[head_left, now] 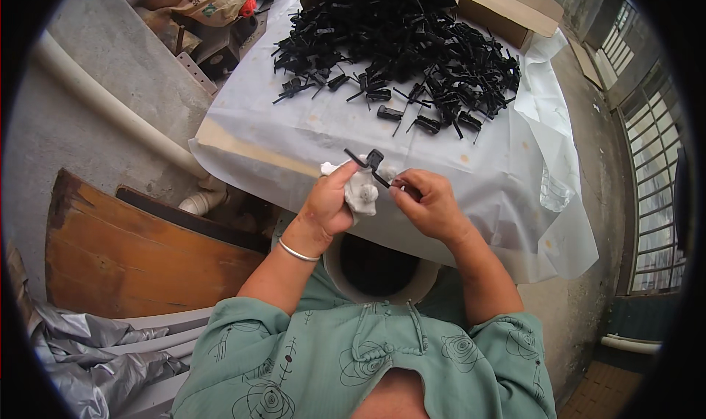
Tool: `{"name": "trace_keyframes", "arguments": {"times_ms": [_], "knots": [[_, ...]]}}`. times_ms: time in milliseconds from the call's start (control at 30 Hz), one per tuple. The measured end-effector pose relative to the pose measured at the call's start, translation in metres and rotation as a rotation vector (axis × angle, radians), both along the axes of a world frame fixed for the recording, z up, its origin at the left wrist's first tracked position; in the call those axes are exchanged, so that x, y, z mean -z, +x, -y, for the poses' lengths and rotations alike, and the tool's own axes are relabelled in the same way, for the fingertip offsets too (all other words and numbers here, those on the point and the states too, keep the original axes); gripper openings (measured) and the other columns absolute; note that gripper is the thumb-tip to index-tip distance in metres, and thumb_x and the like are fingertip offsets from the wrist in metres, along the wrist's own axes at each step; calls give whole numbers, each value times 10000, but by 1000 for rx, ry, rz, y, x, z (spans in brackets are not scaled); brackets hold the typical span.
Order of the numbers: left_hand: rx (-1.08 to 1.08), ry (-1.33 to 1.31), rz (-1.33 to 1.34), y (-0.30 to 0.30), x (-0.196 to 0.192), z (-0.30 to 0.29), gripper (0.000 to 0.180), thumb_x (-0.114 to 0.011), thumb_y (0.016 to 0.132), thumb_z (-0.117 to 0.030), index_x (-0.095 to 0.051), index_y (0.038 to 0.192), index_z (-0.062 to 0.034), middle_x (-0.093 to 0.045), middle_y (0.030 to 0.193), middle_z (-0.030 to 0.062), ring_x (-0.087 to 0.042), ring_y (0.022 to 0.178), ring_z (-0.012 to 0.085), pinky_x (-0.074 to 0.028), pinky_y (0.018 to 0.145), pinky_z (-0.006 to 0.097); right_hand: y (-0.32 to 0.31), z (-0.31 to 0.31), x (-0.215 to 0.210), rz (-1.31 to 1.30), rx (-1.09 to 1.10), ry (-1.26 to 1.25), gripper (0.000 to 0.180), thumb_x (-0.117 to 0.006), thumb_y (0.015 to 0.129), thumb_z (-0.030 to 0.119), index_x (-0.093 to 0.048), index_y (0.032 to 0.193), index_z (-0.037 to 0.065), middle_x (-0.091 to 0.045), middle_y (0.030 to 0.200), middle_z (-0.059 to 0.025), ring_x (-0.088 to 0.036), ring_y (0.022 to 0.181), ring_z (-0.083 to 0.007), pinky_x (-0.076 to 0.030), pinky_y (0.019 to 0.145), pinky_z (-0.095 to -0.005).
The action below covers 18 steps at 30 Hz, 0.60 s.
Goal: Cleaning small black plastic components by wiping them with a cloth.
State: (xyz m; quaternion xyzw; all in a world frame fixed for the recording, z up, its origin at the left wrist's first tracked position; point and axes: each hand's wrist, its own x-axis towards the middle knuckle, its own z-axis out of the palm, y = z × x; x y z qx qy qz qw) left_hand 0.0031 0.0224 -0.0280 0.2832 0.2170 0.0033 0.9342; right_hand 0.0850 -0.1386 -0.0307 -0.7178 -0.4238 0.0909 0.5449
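A small black plastic part (pixel 376 159) with thin arms sits between my hands, in front of the table's near edge. My left hand (pixel 323 209) is closed around a crumpled white cloth (pixel 362 195) and steadies the black part against it, thumb on top. With thumb and forefinger, my right hand (pixel 430 202) pinches the lower end of one black arm. A large heap of similar black parts (pixel 390 44) covers the far half of the table, and several loose ones lie at its near side.
Translucent plastic sheeting (pixel 265 141) drapes the table and hangs over its edges. An opened cardboard box (pixel 507 7) stands behind the heap. Below my hands is a round bucket (pixel 332 276) with a dark inside. A wooden board (pixel 140 253) and a pale pipe (pixel 121 99) lie at the left.
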Motion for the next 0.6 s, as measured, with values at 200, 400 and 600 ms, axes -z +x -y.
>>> {"name": "trace_keyframes", "arguments": {"times_ms": [200, 400, 600], "knots": [[82, 426, 297, 3, -13, 13, 220, -484, 891, -72, -483, 1111, -63, -572, 877, 40, -501, 626, 76, -425, 536, 206, -2, 3, -21, 146, 22, 47, 151, -659, 749, 127, -576, 754, 0, -502, 605, -92, -452, 494, -177, -388, 478, -285], [184, 890, 296, -7, -25, 23, 276, -508, 856, -20, -462, 1128, -26, -540, 867, 17, -491, 661, 49, -427, 551, 193, 0, -2, -14, -329, 130, 116, 200, -645, 819, 137, -547, 707, 3, -462, 594, 30, -379, 543, -56, -324, 472, -223], [131, 988, 201, -6, -24, 25, 287, -528, 830, 2, -479, 1113, -12, -540, 845, 13, -492, 654, 36, -429, 547, 178, 4, 2, -17, -274, -35, 56, 276, -535, 904, 205, -542, 714, 5, -459, 592, 37, -383, 574, -60, -349, 512, -234]]}}
